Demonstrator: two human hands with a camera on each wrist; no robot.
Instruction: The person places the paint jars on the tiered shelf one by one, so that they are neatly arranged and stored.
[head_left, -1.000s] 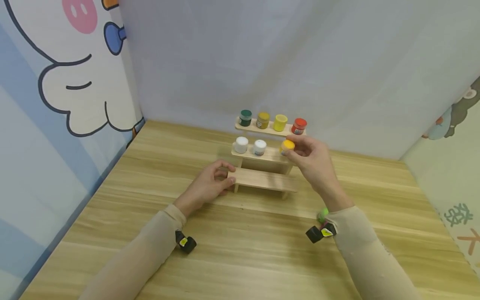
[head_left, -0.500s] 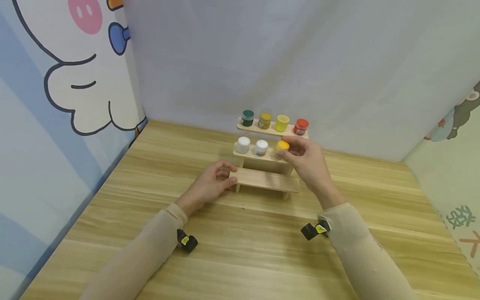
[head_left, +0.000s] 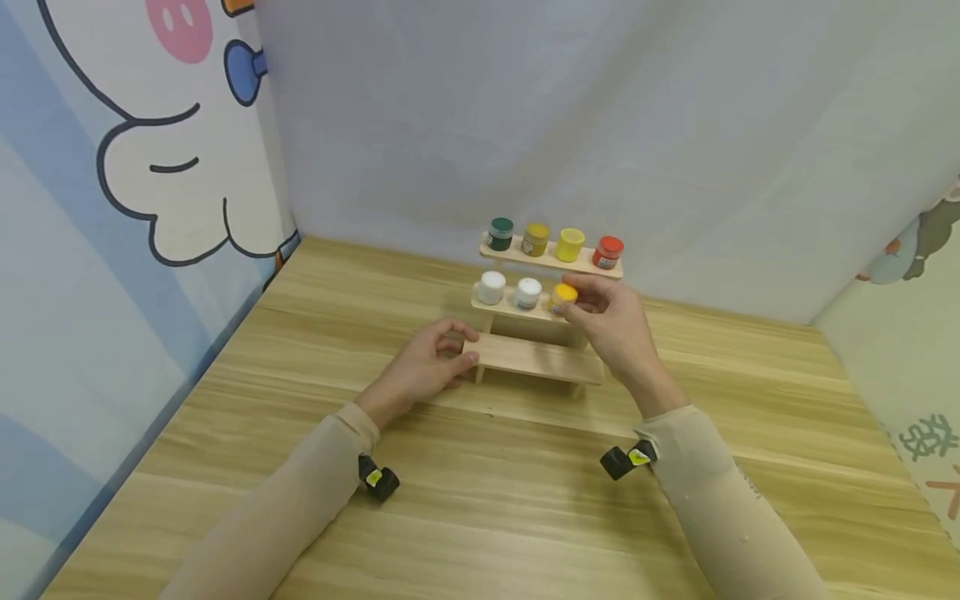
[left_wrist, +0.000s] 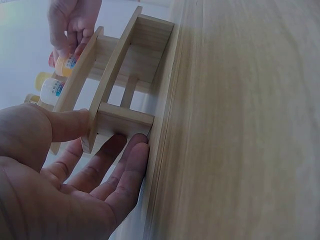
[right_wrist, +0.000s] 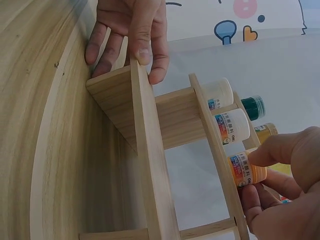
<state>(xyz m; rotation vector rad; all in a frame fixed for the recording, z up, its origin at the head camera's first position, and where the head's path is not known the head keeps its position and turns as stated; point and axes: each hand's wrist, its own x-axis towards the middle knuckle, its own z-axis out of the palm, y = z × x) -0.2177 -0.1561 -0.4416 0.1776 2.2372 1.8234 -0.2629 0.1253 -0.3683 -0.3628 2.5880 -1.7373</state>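
- Right hand [head_left: 617,329] pinches the orange jar [head_left: 563,297] on the middle step [head_left: 510,307]; left hand [head_left: 426,364] grips the wooden rack [head_left: 536,358].
- Two white jars [head_left: 528,293] stand beside it, four coloured jars [head_left: 570,245] behind.
- Orange jar: orange lid, multicoloured label.

The shelf [head_left: 540,358] was smooth, dull wood. The jars [right_wrist: 232,126] looked plastic. The bench [head_left: 495,500] looked like slightly shiny wood.

- Table [head_left: 480,533], below the left hand [head_left: 420,365] and right hand [head_left: 618,327]
- Pale sheet [head_left: 450,108], beyond both hands
- Cartoon wall [head_left: 172,150], left of the left hand
- Printed wall [head_left: 888,358], right of the right hand
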